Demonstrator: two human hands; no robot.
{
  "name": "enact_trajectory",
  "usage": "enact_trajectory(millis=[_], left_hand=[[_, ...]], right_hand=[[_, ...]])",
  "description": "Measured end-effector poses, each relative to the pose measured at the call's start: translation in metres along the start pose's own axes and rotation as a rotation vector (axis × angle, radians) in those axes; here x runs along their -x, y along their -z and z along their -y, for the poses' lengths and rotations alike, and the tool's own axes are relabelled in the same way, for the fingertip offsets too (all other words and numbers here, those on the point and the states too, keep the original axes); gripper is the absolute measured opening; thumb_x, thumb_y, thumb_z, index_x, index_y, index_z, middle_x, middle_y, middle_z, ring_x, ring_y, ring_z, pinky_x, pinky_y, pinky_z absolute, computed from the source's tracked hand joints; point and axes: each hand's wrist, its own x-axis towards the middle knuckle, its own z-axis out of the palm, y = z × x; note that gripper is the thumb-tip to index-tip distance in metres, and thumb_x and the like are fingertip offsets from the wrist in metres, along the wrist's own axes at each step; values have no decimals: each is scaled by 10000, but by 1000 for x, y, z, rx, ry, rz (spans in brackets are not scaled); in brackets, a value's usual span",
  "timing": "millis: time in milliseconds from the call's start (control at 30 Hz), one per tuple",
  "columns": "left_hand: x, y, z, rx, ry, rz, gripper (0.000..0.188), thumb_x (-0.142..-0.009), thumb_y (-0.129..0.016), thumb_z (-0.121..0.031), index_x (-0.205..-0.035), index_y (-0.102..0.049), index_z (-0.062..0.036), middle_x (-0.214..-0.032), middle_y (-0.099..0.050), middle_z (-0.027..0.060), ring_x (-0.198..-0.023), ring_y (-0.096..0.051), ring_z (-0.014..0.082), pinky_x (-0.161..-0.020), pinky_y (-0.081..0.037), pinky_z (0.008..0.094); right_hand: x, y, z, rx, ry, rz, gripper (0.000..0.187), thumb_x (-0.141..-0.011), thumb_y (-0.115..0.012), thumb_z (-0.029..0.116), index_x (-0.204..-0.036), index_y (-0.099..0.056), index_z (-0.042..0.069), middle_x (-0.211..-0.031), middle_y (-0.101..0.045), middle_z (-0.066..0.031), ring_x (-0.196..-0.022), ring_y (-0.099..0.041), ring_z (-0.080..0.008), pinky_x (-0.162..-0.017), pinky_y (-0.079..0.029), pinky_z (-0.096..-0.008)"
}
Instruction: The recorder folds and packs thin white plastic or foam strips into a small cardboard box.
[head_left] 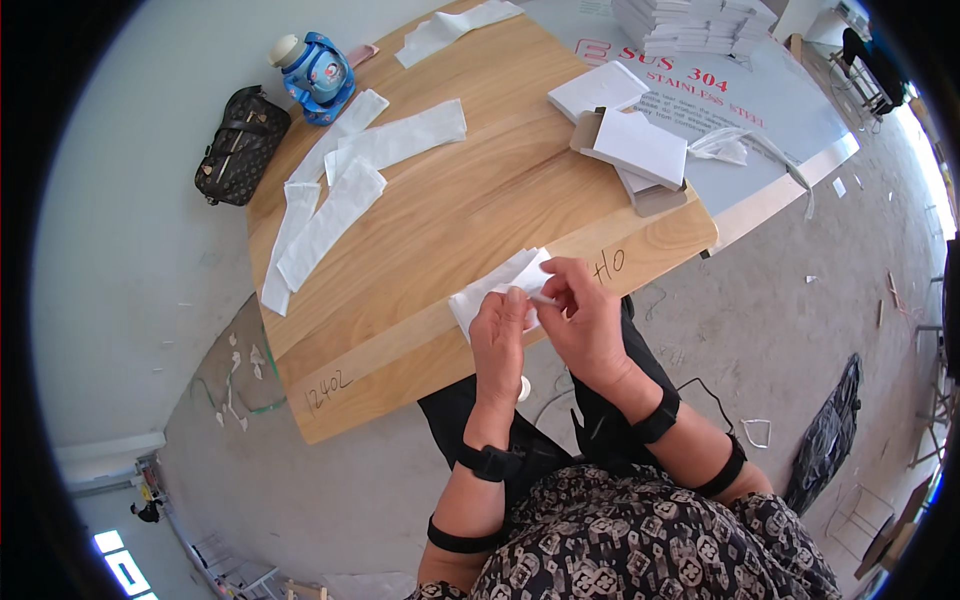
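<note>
Over table [480, 215] | white piece [541, 298] pinched in right fingers [568, 270] | left fingers [512, 300] beside, hold unclear

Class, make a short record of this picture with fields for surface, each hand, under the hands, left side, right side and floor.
Surface: wooden table
Left hand: fingertips close to the white piece; grip unclear
Right hand: pinching a small white piece
Under hands: folded white material
Left side: white strips, blue bottle, dark handbag
Right side: white boxes
Floor: black plastic, lying at right
</note>
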Motion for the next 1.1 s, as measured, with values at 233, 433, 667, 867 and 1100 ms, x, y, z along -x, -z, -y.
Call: enact_trajectory(millis=[233,433,667,867,1100], left_hand=[[-4,1,2,3,24,59,673,-989,-369,-542,-1237,-546,58,-1158,-622,152,-1006,-581,194,-766,-473,299],[-9,-4,-9,-223,69,144,742,-984,-328,-577,-1308,-489,71,-1215,-601,174,-1031,-576,186,-749,-467,292],[-3,1,-1,106,-11,-91,383,-966,-542,-329,-970,-609,48,-863,-639,68,-729,-557,93,-598,-447,242],[-13,17,7,-129,-104,-297,145,-872,-638,-59,-781,-559,22,-677,-557,-4,-581,-445,51,-508,-387,242],[-21,20,9,-511,-238,-312,150,-851,-613,-46,-772,-517,38,-619,-532,106,-536,-483,159,-517,-416,333]], right_hand=[[-31,33,-22,-465,-431,-200,174,-829,-623,6,-992,-597,-50,-819,-614,-33,-699,-542,-72,-627,-440,-214],[-18,18,-21,-370,-128,-159,111,-832,-625,10,-939,-608,-14,-779,-598,-12,-663,-530,-73,-584,-445,-231],[5,-10,-15,212,202,186,224,-713,-666,54,-925,-603,19,-799,-586,-139,-731,-614,-346,-627,-503,-411],[15,-3,-17,284,352,243,292,-694,-714,134,-939,-599,25,-840,-569,-118,-798,-597,-325,-691,-497,-409],[9,-1,-25,527,672,339,518,-694,-734,192,-1137,-561,-14,-1227,-527,-144,-1138,-508,-315,-1005,-393,-451]])
